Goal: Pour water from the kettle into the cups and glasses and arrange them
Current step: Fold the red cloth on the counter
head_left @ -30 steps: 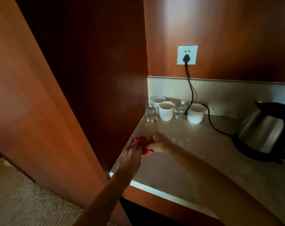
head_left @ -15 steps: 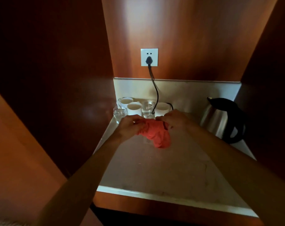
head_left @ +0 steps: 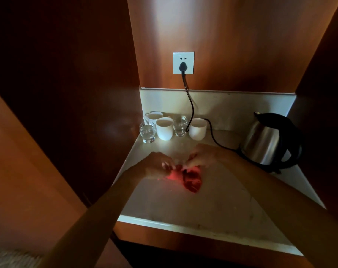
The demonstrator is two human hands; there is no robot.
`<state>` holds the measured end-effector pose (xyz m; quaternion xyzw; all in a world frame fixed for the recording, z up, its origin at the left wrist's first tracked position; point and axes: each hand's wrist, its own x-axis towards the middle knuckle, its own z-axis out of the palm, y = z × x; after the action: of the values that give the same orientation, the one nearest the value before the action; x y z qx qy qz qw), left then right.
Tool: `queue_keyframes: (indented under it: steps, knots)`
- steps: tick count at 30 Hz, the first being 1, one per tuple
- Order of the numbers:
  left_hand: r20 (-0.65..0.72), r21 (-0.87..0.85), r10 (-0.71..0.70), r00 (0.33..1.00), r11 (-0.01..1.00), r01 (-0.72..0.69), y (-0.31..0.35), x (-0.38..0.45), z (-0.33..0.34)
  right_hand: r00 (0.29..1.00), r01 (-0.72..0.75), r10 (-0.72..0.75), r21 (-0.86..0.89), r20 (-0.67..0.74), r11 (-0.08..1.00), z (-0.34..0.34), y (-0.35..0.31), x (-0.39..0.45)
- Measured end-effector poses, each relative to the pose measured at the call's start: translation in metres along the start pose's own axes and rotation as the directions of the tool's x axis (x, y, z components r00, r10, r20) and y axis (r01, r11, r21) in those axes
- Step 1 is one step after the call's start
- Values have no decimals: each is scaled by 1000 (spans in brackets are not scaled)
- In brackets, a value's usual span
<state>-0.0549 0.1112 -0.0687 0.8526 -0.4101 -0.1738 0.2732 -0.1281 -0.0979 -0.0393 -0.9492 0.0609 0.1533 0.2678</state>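
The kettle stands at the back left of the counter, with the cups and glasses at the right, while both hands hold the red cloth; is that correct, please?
Not quite: the head view shows the kettle at the right and the cups and glasses at the back left. Both hands, left and right, do hold the red cloth.
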Motion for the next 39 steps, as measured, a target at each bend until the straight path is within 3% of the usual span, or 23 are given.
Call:
queue_keyframes:
  steps: [1,3,7,11,14,17,20,22,24,26,29,33,39]
  knots:
    - [62,103,-22,998,995,16,0,-2,2,999,-20,22,-55,47,998,2,1,-1]
    - [53,216,-36,998,976,24,1,-4,7,999,-38,41,-124,20,992,6,4,1]
    - [-120,158,-53,991,985,72,13,-3,18,994,27,-39,-115,-103,993,24,4,4]
    - [-60,222,-114,992,967,124,19,-4,43,995,65,-74,-119,-70,991,56,9,0]
    - [-147,196,-129,981,968,157,16,-2,50,991,65,-75,-94,-108,994,69,15,-1]
    - [-306,81,-232,923,960,268,16,-2,41,987,41,-44,-21,-157,999,65,18,-3]
    - [-324,9,-340,883,932,362,10,-9,37,975,96,-100,-31,-196,995,62,21,-3]
    - [-289,141,-386,876,888,437,8,-17,39,957,127,-166,-170,-239,977,63,22,-6]
    - [-326,384,-383,864,782,492,9,-27,45,920,146,-230,-267,-319,953,68,21,-11]
    - [-392,468,-235,889,781,413,14,-32,53,871,195,-304,-296,-385,935,75,16,-17]
    - [-307,428,-41,951,887,176,13,-36,76,818,301,-413,-314,-400,900,98,10,-17]
    - [-276,386,13,961,917,98,-11,-48,112,825,362,-464,-327,-324,873,137,15,-14]
    - [-300,295,29,953,953,64,-8,-61,113,844,302,-416,-340,-338,891,145,11,-30]
